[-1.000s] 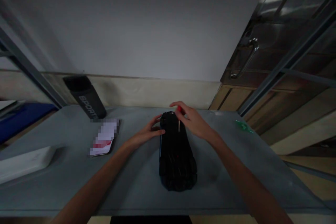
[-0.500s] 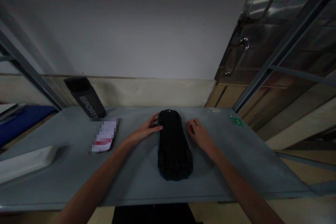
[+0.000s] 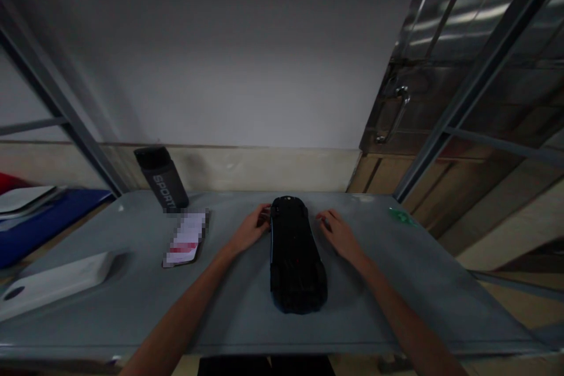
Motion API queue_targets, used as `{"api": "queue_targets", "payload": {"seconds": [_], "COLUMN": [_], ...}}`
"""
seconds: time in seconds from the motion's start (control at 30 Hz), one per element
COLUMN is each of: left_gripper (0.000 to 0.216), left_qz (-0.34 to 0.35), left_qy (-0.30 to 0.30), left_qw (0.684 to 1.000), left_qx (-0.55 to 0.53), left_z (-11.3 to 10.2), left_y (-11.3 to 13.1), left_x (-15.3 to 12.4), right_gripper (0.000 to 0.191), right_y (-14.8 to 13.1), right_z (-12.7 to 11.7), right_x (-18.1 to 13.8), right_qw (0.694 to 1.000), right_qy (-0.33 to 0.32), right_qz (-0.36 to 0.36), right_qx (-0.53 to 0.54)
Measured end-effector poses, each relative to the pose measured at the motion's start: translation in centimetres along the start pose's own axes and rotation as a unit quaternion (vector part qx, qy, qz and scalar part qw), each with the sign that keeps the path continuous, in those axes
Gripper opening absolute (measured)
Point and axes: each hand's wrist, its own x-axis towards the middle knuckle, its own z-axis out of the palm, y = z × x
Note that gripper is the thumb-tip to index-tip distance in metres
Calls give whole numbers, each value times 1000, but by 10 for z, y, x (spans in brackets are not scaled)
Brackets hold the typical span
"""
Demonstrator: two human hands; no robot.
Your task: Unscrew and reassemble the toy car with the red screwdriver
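Observation:
A toy car [image 3: 296, 252] lies upside down on the grey table, its black underside up and a thin blue edge along its left side. My left hand [image 3: 252, 229] is at the car's left side near the far end, fingers bent and apart, the tips at or touching its edge. My right hand [image 3: 338, 234] rests on the table to the right of the car, apart from it, with curled fingers. A small dark reddish bit shows under those fingers, too unclear to name.
A dark bottle [image 3: 164, 182] marked SPORT stands at the back left, with a phone [image 3: 187, 238] in front. A white oblong object [image 3: 61, 282] lies at the left. Green crumpled plastic [image 3: 402, 217] is at the right. Metal posts [image 3: 440, 135] flank the table [image 3: 247, 317].
My left thumb has come off the car's underside to its side. The red thing under my right fingers shows less now. The view has tilted slightly; the car stays in place.

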Motion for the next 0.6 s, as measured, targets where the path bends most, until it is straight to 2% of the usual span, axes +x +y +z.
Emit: {"api": "queue_targets", "payload": {"seconds": [0.27, 0.4, 0.47, 0.53, 0.6], "left_gripper": [55, 56, 56, 56, 55], "left_qz": [12, 13, 14, 15, 14], "left_qy": [3, 3, 3, 2, 2], "left_qw": [1000, 1000, 1000, 999, 999], "left_qx": [22, 26, 27, 29, 30], "left_z": [0, 0, 1, 1, 2], "left_y": [-3, -4, -5, -6, -8], "left_x": [1, 1, 1, 1, 1], "right_gripper": [22, 20, 21, 20, 20], "right_y": [-12, -35, -58, -87, -118], "right_z": [-7, -26, -45, -70, -99], "right_x": [2, 1, -16, -52, -104], "right_qw": [999, 994, 988, 948, 903], "right_qy": [24, 53, 86, 156, 183], "right_qz": [34, 65, 74, 50, -35], "right_qx": [35, 70, 109, 273, 387]}}
